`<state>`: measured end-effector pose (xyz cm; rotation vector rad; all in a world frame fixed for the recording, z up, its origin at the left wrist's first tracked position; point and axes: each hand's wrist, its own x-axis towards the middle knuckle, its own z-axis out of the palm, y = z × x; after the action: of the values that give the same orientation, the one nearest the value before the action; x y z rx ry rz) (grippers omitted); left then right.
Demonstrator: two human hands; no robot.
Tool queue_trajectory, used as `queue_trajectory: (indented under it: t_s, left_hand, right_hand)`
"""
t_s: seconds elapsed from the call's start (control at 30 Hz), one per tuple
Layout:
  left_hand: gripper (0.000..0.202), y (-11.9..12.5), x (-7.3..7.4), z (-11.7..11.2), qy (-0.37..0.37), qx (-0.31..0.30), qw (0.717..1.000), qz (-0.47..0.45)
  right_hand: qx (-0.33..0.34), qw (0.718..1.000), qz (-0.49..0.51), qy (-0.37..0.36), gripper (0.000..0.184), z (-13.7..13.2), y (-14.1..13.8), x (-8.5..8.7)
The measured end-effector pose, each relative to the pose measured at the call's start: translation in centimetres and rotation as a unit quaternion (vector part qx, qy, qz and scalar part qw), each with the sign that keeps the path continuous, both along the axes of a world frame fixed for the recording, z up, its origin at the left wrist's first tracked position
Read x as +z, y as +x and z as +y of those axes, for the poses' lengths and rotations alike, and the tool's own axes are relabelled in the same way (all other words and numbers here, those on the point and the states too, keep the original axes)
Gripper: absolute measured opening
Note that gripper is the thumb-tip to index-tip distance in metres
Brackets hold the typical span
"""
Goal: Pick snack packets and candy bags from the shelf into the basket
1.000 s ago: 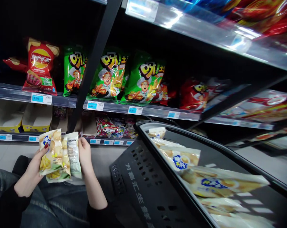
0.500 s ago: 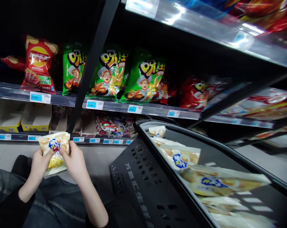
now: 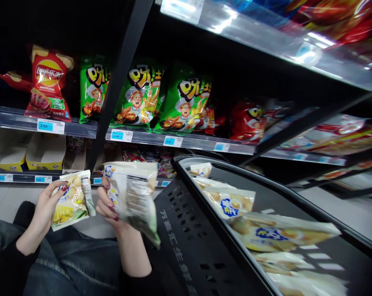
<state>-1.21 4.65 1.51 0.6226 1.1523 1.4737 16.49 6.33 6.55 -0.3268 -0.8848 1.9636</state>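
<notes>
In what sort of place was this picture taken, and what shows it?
Most likely a supermarket or similar shop: snack bags stand on a shelf, price tags line its front edge, and a black shopping basket holds several snack packets.

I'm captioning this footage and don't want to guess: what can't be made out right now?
All in the head view:
Fine print on the back-facing packet in the right hand: blurred.
Part of the blue logo on the yellow-printed packet in the left hand: covered by that hand.
Right side of the leftmost green bag: behind the dark post.
Part of the basket: cut off by the bottom edge.
</notes>
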Motion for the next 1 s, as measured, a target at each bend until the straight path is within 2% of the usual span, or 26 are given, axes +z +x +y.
queue_trajectory:
  t_s: [0.07,0.13,0.27,0.33,0.5,0.6,0.7,0.83,0.9,1.0]
  left_hand:
    - [0.032,0.1,0.2,-0.1,-0.012,-0.010,1.000,-0.012]
    - [0.035,0.1,0.4,-0.1,-0.022,-0.012,0.999,-0.027]
    - [0.037,0.1,0.5,-0.1,-0.025,-0.009,0.999,-0.036]
    - [0.036,0.1,0.4,-0.1,-0.025,-0.012,0.999,-0.037]
    - [0.037,0.0,0.1,0.0,-0.035,-0.024,0.998,-0.037]
    - [0.035,0.0,0.2,-0.1,-0.028,-0.031,0.999,-0.033]
    - [0.035,0.1,0.4,-0.1,-0.006,-0.028,0.999,-0.027]
    - [0.049,0.3,0.5,-0.1,0.024,-0.003,0.999,-0.035]
    - [0.052,0.4,0.5,0.0,0.013,0.017,0.998,-0.066]
    - [0.037,0.3,0.2,0.2,-0.048,0.019,0.989,-0.140]
  right_hand:
    - [0.076,0.994,0.077,0.008,0.030,-0.2,0.0,-0.3]
    - [0.124,0.983,0.136,0.017,0.030,-0.1,-0.1,-0.8]
    - [0.154,0.970,0.187,0.007,0.026,0.1,-0.2,-1.0]
    - [0.131,0.969,0.206,-0.022,0.021,0.2,-0.1,-0.9]
    - [0.016,0.965,0.222,-0.140,0.018,0.8,0.3,-0.9]
    - [-0.011,0.965,0.210,-0.159,0.022,1.1,0.4,-1.1]
    - [0.004,0.972,0.193,-0.131,0.019,1.1,0.5,-1.2]
    - [0.075,0.979,0.184,-0.035,0.016,0.7,0.4,-1.4]
    - [0.118,0.974,0.192,0.026,0.015,0.5,0.2,-1.7]
    - [0.168,0.960,0.205,0.089,0.017,0.4,0.0,-2.0]
